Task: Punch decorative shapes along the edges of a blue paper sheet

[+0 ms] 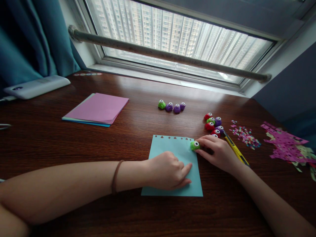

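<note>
A light blue sheet of paper (170,149) lies on the brown table, with a row of small star and heart holes along its far edge. My left hand (170,171) rests on the sheet, holding nothing; its thumb and index finger are stretched out and apart, the other fingers curled. At the sheet's right edge, near the far corner, sits a green craft punch (194,145) with a star on its white button. My right hand (219,153) grips this punch from the right between thumb and fingers. Whether its jaw is around the paper edge I cannot tell.
Several red, green and purple punches (209,126) cluster beyond my right hand, beside a yellow utility knife (237,150). More punches (176,109) stand farther back. Confetti (247,136) and pink scraps (283,141) lie right; stacked coloured paper (98,108) and a white device (39,87) lie left.
</note>
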### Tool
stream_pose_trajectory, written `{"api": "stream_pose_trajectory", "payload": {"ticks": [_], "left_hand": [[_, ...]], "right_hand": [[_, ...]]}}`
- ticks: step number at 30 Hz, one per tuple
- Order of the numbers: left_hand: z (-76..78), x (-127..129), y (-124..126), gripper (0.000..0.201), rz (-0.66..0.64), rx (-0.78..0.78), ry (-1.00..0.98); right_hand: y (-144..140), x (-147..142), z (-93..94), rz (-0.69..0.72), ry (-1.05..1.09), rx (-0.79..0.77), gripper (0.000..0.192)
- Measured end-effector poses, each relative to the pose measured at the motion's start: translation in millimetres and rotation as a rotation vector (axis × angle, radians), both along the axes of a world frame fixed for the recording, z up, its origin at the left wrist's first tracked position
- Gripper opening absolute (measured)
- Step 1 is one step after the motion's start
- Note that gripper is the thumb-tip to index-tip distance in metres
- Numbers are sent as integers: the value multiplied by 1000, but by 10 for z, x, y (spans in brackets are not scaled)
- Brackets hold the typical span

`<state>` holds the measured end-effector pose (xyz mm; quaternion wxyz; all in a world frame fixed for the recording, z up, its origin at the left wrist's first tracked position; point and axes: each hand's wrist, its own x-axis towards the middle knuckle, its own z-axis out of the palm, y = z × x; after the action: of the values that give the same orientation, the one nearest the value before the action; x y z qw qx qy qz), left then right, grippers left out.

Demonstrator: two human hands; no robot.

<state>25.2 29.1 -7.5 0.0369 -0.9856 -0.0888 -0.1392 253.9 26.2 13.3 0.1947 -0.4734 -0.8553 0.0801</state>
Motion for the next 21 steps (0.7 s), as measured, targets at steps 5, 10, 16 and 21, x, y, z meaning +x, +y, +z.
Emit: {"api": "stream_pose_trajectory", "payload": {"ticks": [5, 10, 16, 21], "left_hand": [[19, 1, 0, 39, 6, -9, 27], [28, -5, 1, 40, 6, -11, 29], [25, -3, -5, 39, 4, -3, 22], [22, -3, -9, 39, 2, -7, 26]], "right_hand": [[-2, 0, -20, -5, 22, 0, 16], [3, 7, -31, -8, 9, -11, 16], [2, -5, -22, -1, 17, -5, 15], [2, 3, -7, -1, 22, -23, 15]]}}
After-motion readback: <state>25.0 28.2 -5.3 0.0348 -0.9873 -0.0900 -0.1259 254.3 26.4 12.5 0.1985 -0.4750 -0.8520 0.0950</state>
